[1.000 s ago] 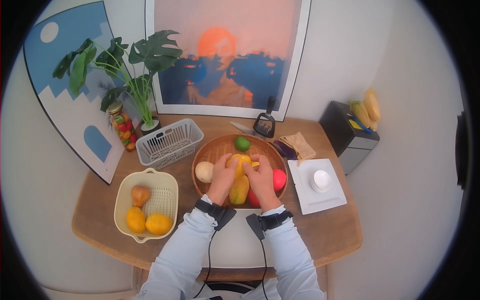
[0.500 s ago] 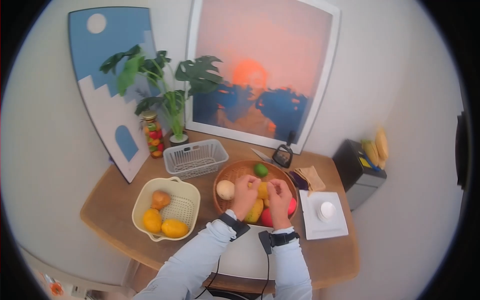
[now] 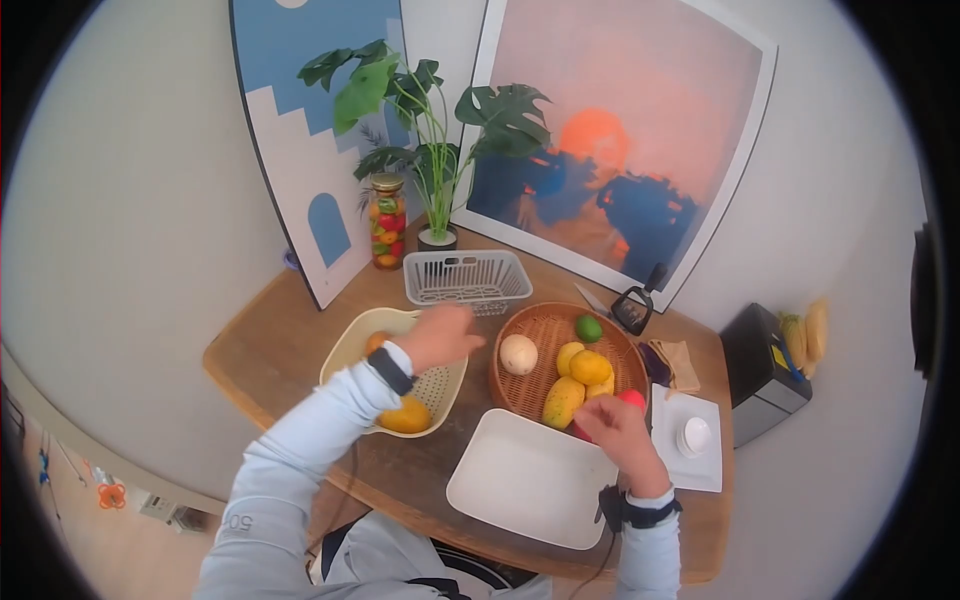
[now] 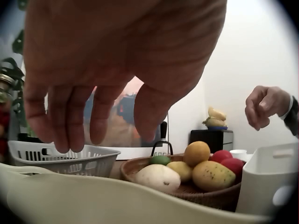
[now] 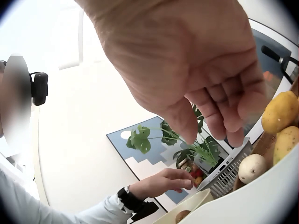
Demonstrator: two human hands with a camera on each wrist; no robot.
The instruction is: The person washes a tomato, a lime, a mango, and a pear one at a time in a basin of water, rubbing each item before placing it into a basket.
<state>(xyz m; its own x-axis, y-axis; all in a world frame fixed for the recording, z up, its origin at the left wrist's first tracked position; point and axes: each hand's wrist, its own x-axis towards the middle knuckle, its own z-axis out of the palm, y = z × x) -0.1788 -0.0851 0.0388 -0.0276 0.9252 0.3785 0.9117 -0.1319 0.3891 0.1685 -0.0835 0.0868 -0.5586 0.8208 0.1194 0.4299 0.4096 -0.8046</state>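
Observation:
My left hand (image 3: 440, 337) hangs over the cream colander (image 3: 442, 388), its fingers loosely bent with nothing in them. Beneath my left arm, a yellow fruit (image 3: 405, 416) and part of a brown one (image 3: 377, 341) show in the colander. Near the front right of the round wicker basket (image 3: 538, 393) is my right hand (image 3: 622, 435), relaxed and holding nothing. A round yellow fruit (image 3: 590, 367) sits on top of other yellow fruit in the basket, behind a speckled mango-like fruit (image 3: 563, 402). Around them are a pale round fruit (image 3: 518, 355), a green one (image 3: 588, 328) and red ones (image 3: 631, 398).
A shallow white tray (image 3: 530, 478) lies in front of the basket. Behind the colander stands a grey plastic basket (image 3: 468, 285), near a potted plant (image 3: 437, 238) and a jar (image 3: 387, 225). On the right are a white plate (image 3: 705, 460) with a small bowl (image 3: 693, 437) and folded cloths (image 3: 677, 365).
Both hands have let go of the round yellow fruit, which now rests in the wicker basket. My left hand has moved left over the colander; my right has drawn back toward me. The head view has shifted.

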